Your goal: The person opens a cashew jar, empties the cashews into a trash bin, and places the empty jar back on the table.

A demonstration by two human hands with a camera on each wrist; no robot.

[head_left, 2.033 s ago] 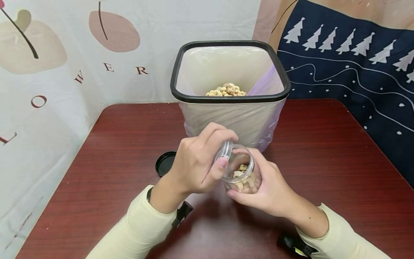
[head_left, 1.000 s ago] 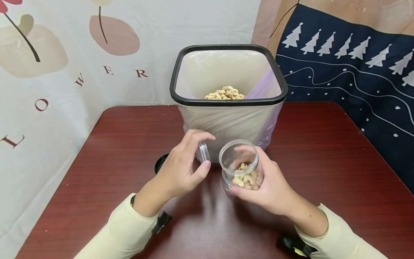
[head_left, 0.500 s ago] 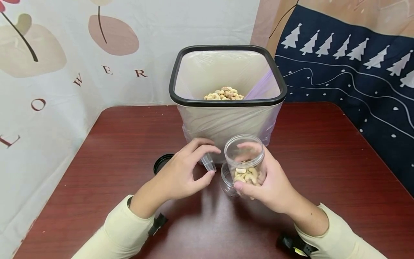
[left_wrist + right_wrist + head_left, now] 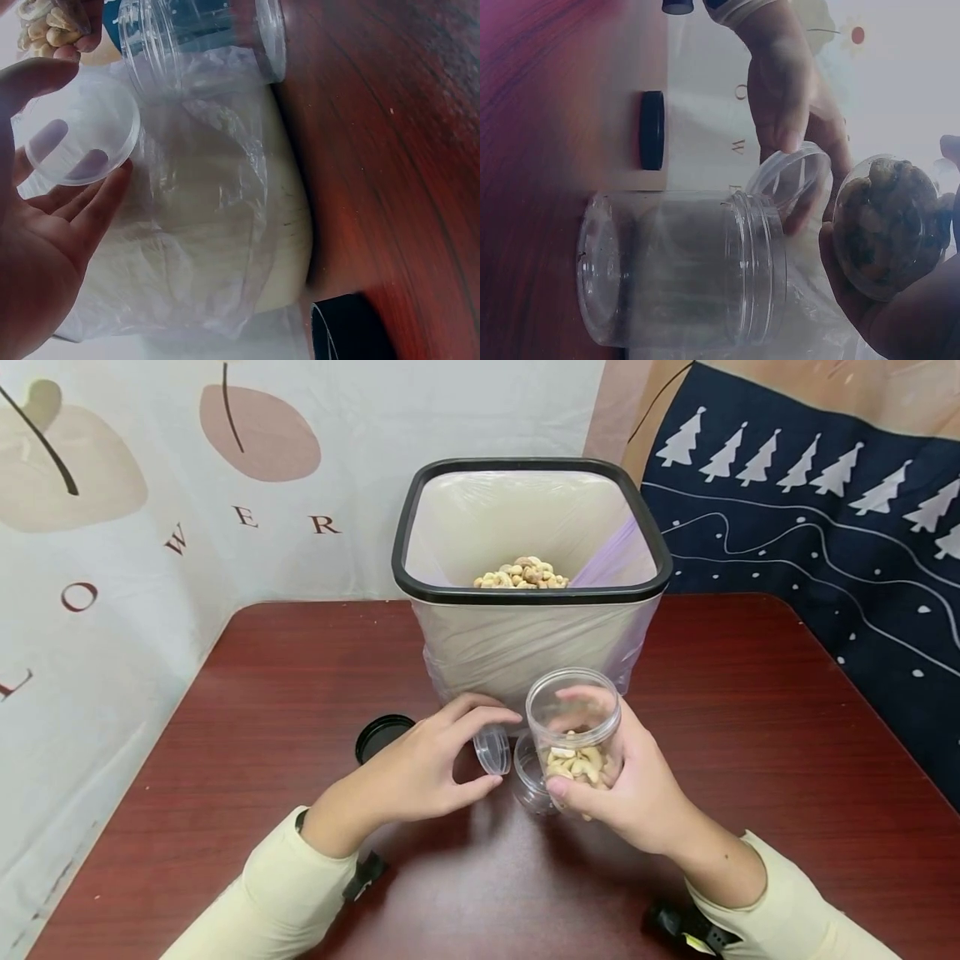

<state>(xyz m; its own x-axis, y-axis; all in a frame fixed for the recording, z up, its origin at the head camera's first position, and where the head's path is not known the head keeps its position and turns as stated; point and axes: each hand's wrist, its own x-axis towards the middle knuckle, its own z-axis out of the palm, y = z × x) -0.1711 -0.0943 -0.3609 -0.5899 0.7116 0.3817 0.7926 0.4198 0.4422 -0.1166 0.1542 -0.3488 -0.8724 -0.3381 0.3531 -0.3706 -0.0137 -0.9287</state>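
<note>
My left hand point(image 4: 412, 772) pinches a clear plastic lid point(image 4: 492, 750) between thumb and fingertips. In the left wrist view this round lid point(image 4: 82, 127) stands on edge. The right hand point(image 4: 648, 785) grips a clear jar point(image 4: 573, 739), uncovered at the top and tilted slightly, with cashews point(image 4: 579, 765) in its lower part. Behind and below it a second clear jar point(image 4: 531, 785) stands upright on the table, partly hidden. From the right wrist, that standing jar point(image 4: 682, 262) looks empty, and the gripped jar's base point(image 4: 889, 225) shows nuts pressed against it.
A beige bin point(image 4: 517, 643) with a black rim and a thin plastic liner stands behind the hands, with a heap of cashews point(image 4: 525, 574) inside. A black lid point(image 4: 382, 735) lies left of it on the dark red table point(image 4: 300, 668). Printed cloths hang behind.
The left hand has drawn the clear lid off the jar's mouth to the left and down. The right hand has shifted the jar slightly right, revealing more of the second jar.
</note>
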